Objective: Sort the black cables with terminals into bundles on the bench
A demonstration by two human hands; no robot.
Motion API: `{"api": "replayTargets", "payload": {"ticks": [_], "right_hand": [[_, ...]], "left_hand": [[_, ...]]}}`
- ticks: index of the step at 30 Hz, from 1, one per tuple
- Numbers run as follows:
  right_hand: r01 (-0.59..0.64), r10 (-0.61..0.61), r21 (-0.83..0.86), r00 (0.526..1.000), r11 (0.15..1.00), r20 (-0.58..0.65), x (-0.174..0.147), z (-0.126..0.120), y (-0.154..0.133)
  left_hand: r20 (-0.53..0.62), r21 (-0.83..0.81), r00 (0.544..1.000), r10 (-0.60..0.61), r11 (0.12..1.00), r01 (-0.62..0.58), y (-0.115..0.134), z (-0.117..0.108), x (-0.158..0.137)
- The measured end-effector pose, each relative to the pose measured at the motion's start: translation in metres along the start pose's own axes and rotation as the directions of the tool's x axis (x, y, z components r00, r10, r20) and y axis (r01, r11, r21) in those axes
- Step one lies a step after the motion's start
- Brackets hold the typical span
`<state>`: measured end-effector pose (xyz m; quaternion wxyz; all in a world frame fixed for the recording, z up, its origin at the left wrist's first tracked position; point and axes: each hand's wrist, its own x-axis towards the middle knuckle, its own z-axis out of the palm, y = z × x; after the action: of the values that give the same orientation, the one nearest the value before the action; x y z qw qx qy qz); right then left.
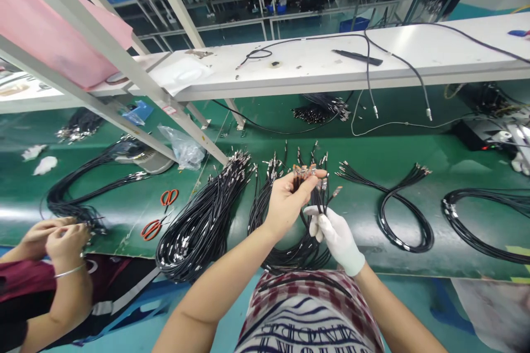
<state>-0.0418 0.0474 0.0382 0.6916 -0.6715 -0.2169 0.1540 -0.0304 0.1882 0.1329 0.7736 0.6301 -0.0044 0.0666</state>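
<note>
My bare left hand [290, 198] pinches several black cables near their connector ends, thumb on top. In my white-gloved right hand [333, 231], the fingers close round the same cables [318, 198] a little below the connectors. A loose bundle of black cables [290, 256] lies under both hands, near the bench edge. To its left rests a larger bundle of black cables [202, 220] with metal ends pointing away from me. A small looped bundle [403, 220] lies to the right of my gloved hand.
Another coiled bundle [476, 231] is at far right. Orange-handled scissors or cutters [159, 215] lie left on the green bench [265, 140]. A co-worker's hands [62, 240] handle cables at far left. A white shelf [290, 80] crosses above, with a black knife-like tool [358, 57] on it.
</note>
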Motion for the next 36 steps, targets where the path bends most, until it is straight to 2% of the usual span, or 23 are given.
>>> {"api": "replayTargets", "payload": {"ticks": [2, 4, 6, 8, 11, 14, 17, 20, 23, 25, 27, 29, 31, 33, 34, 36], "right_hand": [[0.005, -0.003, 0.046, 1.0, 0.999, -0.029, -0.001, 0.0, -0.002], [0.008, -0.004, 0.042, 0.994, 0.999, -0.113, 0.0, 0.0, -0.005], [0.05, -0.055, -0.034, 0.98, 0.998, -0.19, 0.001, 0.0, -0.009], [0.105, -0.132, -0.135, 0.967, 0.985, -0.216, 0.003, -0.001, -0.013], [0.104, -0.149, -0.232, 0.971, 0.967, -0.187, 0.005, 0.0, -0.018], [0.079, -0.131, -0.306, 0.98, 0.949, -0.152, 0.003, 0.003, -0.02], [0.105, -0.132, -0.322, 0.989, 0.941, -0.064, 0.0, 0.004, -0.022], [0.147, -0.15, -0.316, 0.989, 0.937, 0.016, -0.002, 0.003, -0.024], [0.179, -0.178, -0.347, 0.983, 0.921, 0.037, -0.001, -0.003, -0.029], [0.18, -0.184, -0.45, 0.982, 0.875, 0.035, 0.001, -0.008, -0.034], [0.168, -0.164, -0.586, 0.985, 0.793, 0.059, 0.004, -0.013, -0.037], [0.177, -0.13, -0.68, 0.984, 0.711, 0.12, 0.008, -0.017, -0.04], [0.217, -0.127, -0.716, 0.976, 0.664, 0.179, 0.012, -0.021, -0.044], [0.26, -0.152, -0.694, 0.965, 0.672, 0.214, 0.016, -0.025, -0.048], [0.282, -0.162, -0.654, 0.958, 0.702, 0.238, 0.018, -0.028, -0.051], [0.292, -0.157, -0.533, 0.946, 0.794, 0.285, 0.021, -0.036, -0.057]], "left_hand": [[-0.034, -0.04, 0.999, 0.015, 0.999, -0.016, -0.002, -0.002, 0.001], [-0.046, -0.013, 0.998, 0.035, 0.999, -0.035, -0.002, -0.004, 0.0], [-0.019, 0.024, 0.999, 0.04, 0.999, -0.04, 0.0, -0.004, -0.002], [0.031, 0.061, 0.999, 0.03, 0.998, -0.032, 0.002, -0.002, -0.006], [0.085, 0.164, 0.996, 0.011, 0.986, -0.025, 0.006, 0.0, -0.01], [0.076, 0.231, 0.997, -0.017, 0.973, -0.001, 0.009, 0.001, -0.01], [0.115, 0.214, 0.992, -0.044, 0.977, 0.018, 0.01, 0.0, -0.007], [0.187, 0.267, 0.979, -0.086, 0.963, 0.034, 0.012, -0.003, -0.005], [0.17, 0.34, 0.981, -0.092, 0.94, 0.029, 0.016, -0.007, -0.004], [0.16, 0.346, 0.986, -0.049, 0.938, -0.01, 0.021, -0.009, -0.004], [0.177, 0.315, 0.984, -0.029, 0.949, -0.029, 0.025, -0.01, -0.004], [0.228, 0.265, 0.972, -0.052, 0.964, -0.011, 0.028, -0.009, -0.004], [0.321, 0.236, 0.942, -0.095, 0.972, 0.017, 0.027, -0.008, -0.003], [0.404, 0.247, 0.906, -0.131, 0.969, 0.03, 0.026, -0.007, -0.002], [0.417, 0.262, 0.898, -0.14, 0.965, 0.029, 0.027, -0.007, -0.001], [0.378, 0.277, 0.918, -0.118, 0.961, 0.01, 0.039, -0.009, 0.001]]}}
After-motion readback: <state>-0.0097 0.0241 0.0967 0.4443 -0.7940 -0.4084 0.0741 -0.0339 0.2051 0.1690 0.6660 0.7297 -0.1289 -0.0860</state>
